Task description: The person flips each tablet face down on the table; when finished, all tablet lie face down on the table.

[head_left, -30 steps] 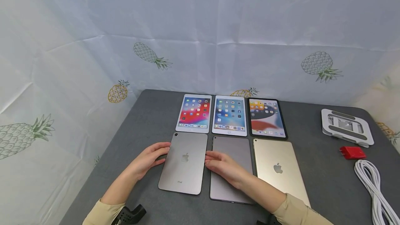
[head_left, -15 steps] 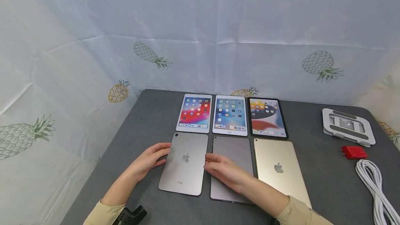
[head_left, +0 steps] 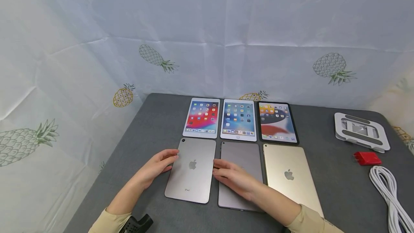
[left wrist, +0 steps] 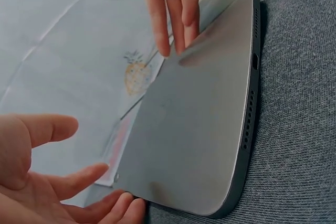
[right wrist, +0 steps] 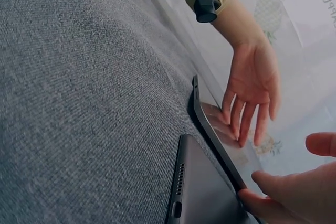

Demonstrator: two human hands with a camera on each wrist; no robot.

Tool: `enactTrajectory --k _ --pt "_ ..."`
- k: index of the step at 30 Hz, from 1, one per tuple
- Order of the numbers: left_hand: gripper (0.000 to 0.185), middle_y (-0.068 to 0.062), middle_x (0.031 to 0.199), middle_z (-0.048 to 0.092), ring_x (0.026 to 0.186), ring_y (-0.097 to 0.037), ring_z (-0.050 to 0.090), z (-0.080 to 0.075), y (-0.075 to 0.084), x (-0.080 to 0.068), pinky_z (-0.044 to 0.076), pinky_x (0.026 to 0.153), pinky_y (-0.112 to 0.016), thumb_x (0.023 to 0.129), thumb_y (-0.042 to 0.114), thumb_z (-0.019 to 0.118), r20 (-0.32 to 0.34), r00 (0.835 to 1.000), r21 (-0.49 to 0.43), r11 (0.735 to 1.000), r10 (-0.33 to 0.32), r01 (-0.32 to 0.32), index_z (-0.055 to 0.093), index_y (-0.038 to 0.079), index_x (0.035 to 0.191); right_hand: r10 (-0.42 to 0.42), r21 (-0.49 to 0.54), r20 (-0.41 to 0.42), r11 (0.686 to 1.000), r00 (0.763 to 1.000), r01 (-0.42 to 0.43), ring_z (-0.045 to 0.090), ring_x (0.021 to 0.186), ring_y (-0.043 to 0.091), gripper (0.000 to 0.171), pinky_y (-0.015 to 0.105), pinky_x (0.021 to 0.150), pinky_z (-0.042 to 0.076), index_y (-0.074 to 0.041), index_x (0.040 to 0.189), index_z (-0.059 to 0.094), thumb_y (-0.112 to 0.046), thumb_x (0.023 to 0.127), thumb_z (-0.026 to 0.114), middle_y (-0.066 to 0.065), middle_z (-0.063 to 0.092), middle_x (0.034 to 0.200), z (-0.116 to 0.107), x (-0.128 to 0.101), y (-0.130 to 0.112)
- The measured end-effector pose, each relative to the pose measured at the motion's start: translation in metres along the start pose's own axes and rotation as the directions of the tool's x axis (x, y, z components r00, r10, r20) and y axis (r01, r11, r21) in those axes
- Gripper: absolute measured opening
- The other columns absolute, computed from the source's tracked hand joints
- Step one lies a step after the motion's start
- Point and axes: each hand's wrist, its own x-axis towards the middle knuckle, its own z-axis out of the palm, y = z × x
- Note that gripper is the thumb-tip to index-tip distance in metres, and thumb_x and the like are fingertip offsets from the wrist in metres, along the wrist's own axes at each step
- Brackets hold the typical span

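A silver tablet (head_left: 191, 172) lies face down on the grey table (head_left: 152, 118), front left of a block of six. My left hand (head_left: 158, 163) touches its left edge with straight fingers (left wrist: 79, 198). My right hand (head_left: 231, 175) lies over the dark grey tablet (head_left: 242, 152) beside it, fingertips (right wrist: 283, 192) against the silver tablet's right edge (right wrist: 210, 124). Neither hand grips it, and the tablet (left wrist: 199, 124) lies flat on the cloth.
A gold tablet (head_left: 289, 175) lies face down at the front right. Three lit tablets (head_left: 238, 119) form the back row. A white folding stand (head_left: 360, 131), a red charger (head_left: 367, 158) and a coiled white cable (head_left: 386, 193) sit far right. A pineapple-print sheet hangs behind.
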Motion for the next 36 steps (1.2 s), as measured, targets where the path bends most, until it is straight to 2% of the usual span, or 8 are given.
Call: enactTrajectory --k 8,12,15,19,24,27,31,36 --pt "0.048 -0.019 0.138 0.050 0.123 -0.031 0.051 0.001 0.004 -0.002 0.047 0.097 -0.046 0.098 0.025 0.059 -0.022 1.000 0.116 0.993 0.017 -0.014 0.049 -0.003 0.137 -0.003 -0.021 -0.030 1.000 1.000 0.003 0.030 0.138 0.041 0.070 0.044 0.111 0.034 0.013 0.148 0.018 -0.011 0.094 0.055 0.032 0.015 0.154 -0.004 0.001 -0.003" --pt "0.046 -0.018 0.133 0.055 0.119 -0.030 0.055 0.001 0.008 0.002 0.047 0.097 -0.046 0.098 0.024 0.060 -0.049 0.995 0.190 0.978 0.092 -0.081 0.051 -0.002 0.135 -0.019 -0.052 -0.039 0.999 0.999 0.017 0.031 0.136 0.041 0.069 0.044 0.108 0.039 0.010 0.149 0.022 -0.013 0.094 0.056 0.030 0.018 0.154 -0.006 0.004 -0.007" --pt "0.044 -0.019 0.133 0.056 0.118 -0.030 0.056 0.001 0.012 0.009 0.047 0.097 -0.046 0.099 0.023 0.059 -0.050 0.986 0.188 0.971 0.160 -0.148 0.052 -0.001 0.135 -0.034 -0.081 -0.042 0.996 0.999 0.031 0.032 0.136 0.042 0.067 0.045 0.107 0.039 0.009 0.149 0.024 -0.013 0.094 0.056 0.029 0.020 0.154 -0.009 0.006 -0.012" --pt "0.041 -0.020 0.134 0.055 0.119 -0.029 0.055 0.003 0.019 0.022 0.047 0.098 -0.044 0.099 0.023 0.058 -0.056 0.978 0.112 0.975 0.199 -0.191 0.054 0.000 0.134 -0.055 -0.115 -0.058 0.992 0.997 0.048 0.034 0.135 0.042 0.063 0.047 0.107 0.039 0.008 0.148 0.028 -0.013 0.094 0.054 0.028 0.025 0.153 -0.014 0.013 -0.018" --pt "0.039 -0.020 0.134 0.054 0.120 -0.028 0.053 0.008 0.031 0.042 0.044 0.103 -0.043 0.099 0.021 0.057 -0.102 0.977 -0.021 0.982 0.187 -0.190 0.055 0.002 0.133 -0.075 -0.120 -0.112 0.991 0.991 0.062 0.035 0.135 0.041 0.057 0.049 0.108 0.037 0.006 0.147 0.033 -0.010 0.095 0.052 0.026 0.030 0.152 -0.018 0.025 -0.030" --pt "0.039 -0.019 0.135 0.052 0.121 -0.028 0.052 0.010 0.035 0.054 0.043 0.104 -0.044 0.100 0.020 0.057 -0.131 0.974 -0.063 0.979 0.187 -0.196 0.054 0.002 0.134 -0.099 -0.123 -0.148 0.989 0.984 0.081 0.036 0.135 0.039 0.054 0.048 0.109 0.036 0.005 0.146 0.035 -0.008 0.096 0.051 0.025 0.033 0.151 -0.020 0.034 -0.036" --pt "0.041 -0.016 0.135 0.052 0.122 -0.029 0.049 0.012 0.037 0.072 0.041 0.104 -0.046 0.100 0.023 0.057 -0.192 0.962 -0.030 0.978 0.196 -0.205 0.053 0.003 0.134 -0.119 -0.137 -0.195 0.986 0.974 0.092 0.036 0.137 0.036 0.054 0.044 0.110 0.035 0.003 0.147 0.035 -0.008 0.097 0.050 0.022 0.035 0.151 -0.021 0.050 -0.041" --pt "0.046 -0.019 0.137 0.051 0.128 -0.033 0.046 0.016 0.038 0.095 0.039 0.105 -0.051 0.099 0.026 0.057 -0.291 0.934 0.098 0.977 0.208 -0.188 0.050 0.002 0.137 -0.147 -0.148 -0.290 0.983 0.946 0.107 0.036 0.138 0.032 0.052 0.042 0.112 0.033 0.000 0.147 0.037 -0.010 0.098 0.051 0.019 0.038 0.150 -0.024 0.073 -0.044"
